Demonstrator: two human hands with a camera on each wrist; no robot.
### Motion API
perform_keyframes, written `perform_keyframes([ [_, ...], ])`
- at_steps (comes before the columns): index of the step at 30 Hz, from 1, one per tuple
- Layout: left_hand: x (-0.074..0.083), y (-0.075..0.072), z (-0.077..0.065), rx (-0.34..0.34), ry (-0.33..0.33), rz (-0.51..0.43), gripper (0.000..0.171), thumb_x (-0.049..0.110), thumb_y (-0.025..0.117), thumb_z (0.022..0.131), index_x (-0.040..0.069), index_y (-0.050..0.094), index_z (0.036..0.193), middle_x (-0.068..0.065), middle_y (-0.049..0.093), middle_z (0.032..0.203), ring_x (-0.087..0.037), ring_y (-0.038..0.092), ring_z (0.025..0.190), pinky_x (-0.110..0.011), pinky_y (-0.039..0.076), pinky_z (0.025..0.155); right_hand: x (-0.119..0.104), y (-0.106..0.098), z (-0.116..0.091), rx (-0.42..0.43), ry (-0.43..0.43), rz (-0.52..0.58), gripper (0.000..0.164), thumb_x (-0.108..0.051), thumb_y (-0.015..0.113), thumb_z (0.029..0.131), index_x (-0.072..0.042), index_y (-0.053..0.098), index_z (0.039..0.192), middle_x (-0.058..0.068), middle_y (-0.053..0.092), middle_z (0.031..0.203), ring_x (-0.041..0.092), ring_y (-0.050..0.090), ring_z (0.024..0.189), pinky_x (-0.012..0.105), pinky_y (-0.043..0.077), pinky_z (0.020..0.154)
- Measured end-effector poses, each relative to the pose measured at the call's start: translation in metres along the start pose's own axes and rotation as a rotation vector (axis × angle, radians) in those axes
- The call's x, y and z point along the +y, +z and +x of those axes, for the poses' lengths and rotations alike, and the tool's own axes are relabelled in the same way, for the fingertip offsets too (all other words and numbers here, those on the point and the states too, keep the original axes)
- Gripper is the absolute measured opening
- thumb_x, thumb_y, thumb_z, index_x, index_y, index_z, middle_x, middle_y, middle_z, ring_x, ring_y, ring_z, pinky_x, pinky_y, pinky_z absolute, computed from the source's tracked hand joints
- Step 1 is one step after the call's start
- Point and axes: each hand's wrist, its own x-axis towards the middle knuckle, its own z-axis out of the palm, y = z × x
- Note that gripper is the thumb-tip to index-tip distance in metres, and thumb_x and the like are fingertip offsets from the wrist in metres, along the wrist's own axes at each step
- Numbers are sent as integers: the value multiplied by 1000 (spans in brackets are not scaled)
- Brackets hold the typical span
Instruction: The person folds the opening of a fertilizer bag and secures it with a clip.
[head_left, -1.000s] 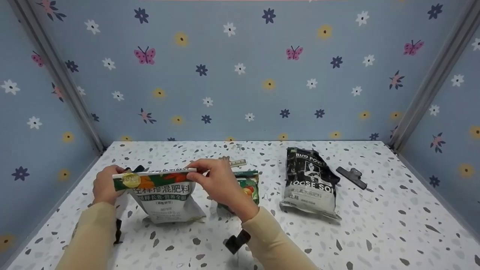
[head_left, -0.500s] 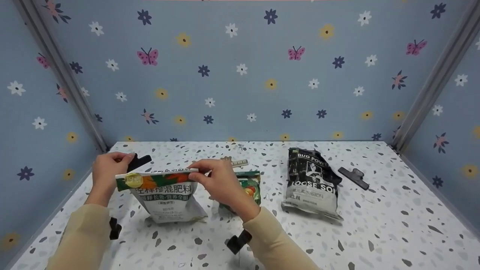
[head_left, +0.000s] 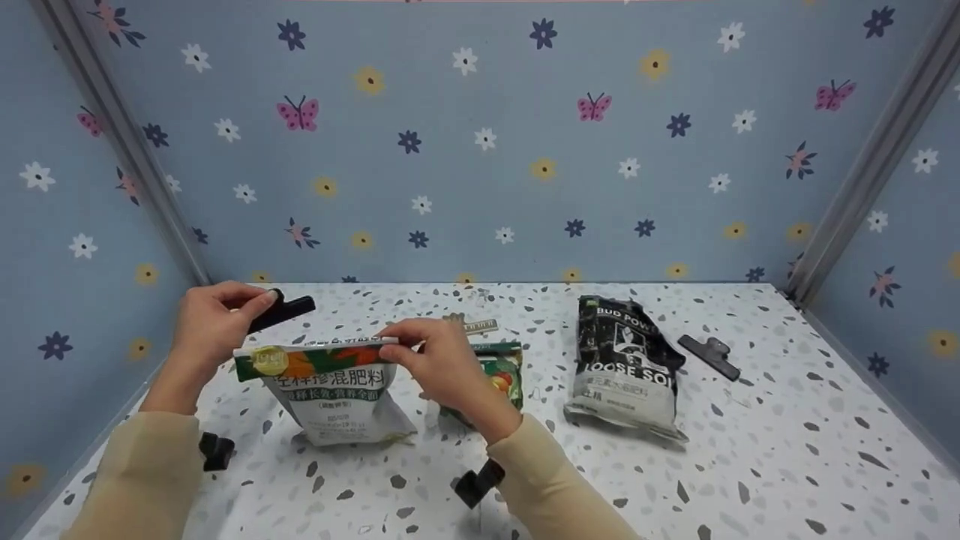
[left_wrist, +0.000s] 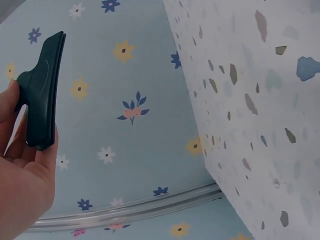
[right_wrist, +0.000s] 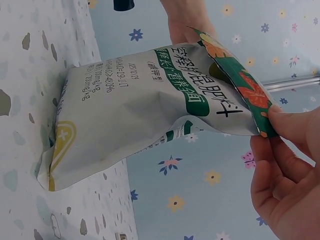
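In the head view a white fertilizer bag (head_left: 337,409) stands on the table, its green and orange top strip folded over. My right hand (head_left: 439,367) pinches the right end of that fold between thumb and fingers, which the right wrist view shows close up on the bag (right_wrist: 125,110). Behind the bag's left end, my left hand (head_left: 214,322) holds a black bag clip (head_left: 289,311) by its grip. The left wrist view shows this clip (left_wrist: 45,92) with its long jaws pressed together and nothing between them.
A smaller green packet (head_left: 501,371) is partly hidden behind my right hand. Farther right lie a black and white soil bag (head_left: 626,371) and another dark clip (head_left: 709,356). A small ruler-like strip (head_left: 480,325) lies behind. Flower-patterned walls (head_left: 480,150) enclose the table.
My left hand has left the bag's left end and moved up and back, bringing the black clip into clear view. The right hand keeps its pinch on the fold.
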Motion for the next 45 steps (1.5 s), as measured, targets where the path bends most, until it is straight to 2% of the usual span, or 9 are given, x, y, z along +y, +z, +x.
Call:
perform_keyframes([
  [5,9,-10,-5,-6,74,-20,35,32,65,99,1,74,111,-12,64,103,-17,52,89,-26,43,73,1,0,0,2,16,13,15,-18,72,93,-13,77,105,-8,73,92,9,61,72,22,45,56],
  [13,21,-18,-10,36,121,-49,27,26,67,98,2,76,105,0,64,94,-14,52,83,-18,43,68,2,1,0,11,10,17,14,-18,72,93,-14,78,105,-8,73,93,6,61,71,23,45,56],
  [17,35,-16,-14,35,166,-82,21,23,69,96,4,77,103,0,65,94,-13,54,83,-17,44,68,2,1,0,15,13,29,14,-17,72,92,-13,78,105,-6,74,94,10,62,71,22,46,55],
  [22,55,-10,-22,22,276,-110,13,16,71,95,6,79,98,-2,69,92,-13,55,79,-17,44,67,2,1,1,23,11,46,15,-16,72,92,-12,78,105,-5,74,93,12,62,70,22,46,55],
  [27,67,-3,-29,-10,369,-150,7,8,73,92,7,79,92,-6,71,92,-11,58,78,-16,46,67,3,1,1,25,8,42,18,-17,72,92,-12,78,108,-5,74,93,10,62,68,23,47,56],
  [31,69,1,-36,-55,356,-177,7,9,73,92,8,79,91,-7,71,94,-12,58,81,-18,48,67,3,2,1,30,8,40,16,-16,73,91,-13,78,106,-5,74,93,6,60,67,23,47,55],
  [34,67,3,-40,-85,344,-178,7,12,73,93,9,79,92,-7,70,95,-13,57,84,-19,49,66,3,3,1,29,7,35,15,-16,73,92,-13,78,105,-5,74,93,8,61,68,22,46,55],
  [39,62,3,-43,-96,337,-200,7,10,73,92,8,79,93,-8,71,97,-13,59,87,-19,51,69,4,4,1,26,-1,32,15,-16,72,92,-12,78,106,-5,74,93,9,61,67,22,46,55],
  [45,58,5,-44,-114,360,-233,6,7,74,91,8,79,92,-8,72,96,-12,62,86,-19,52,71,4,3,1,43,10,37,16,-14,72,92,-13,78,106,-4,73,89,8,56,59,22,46,52],
])
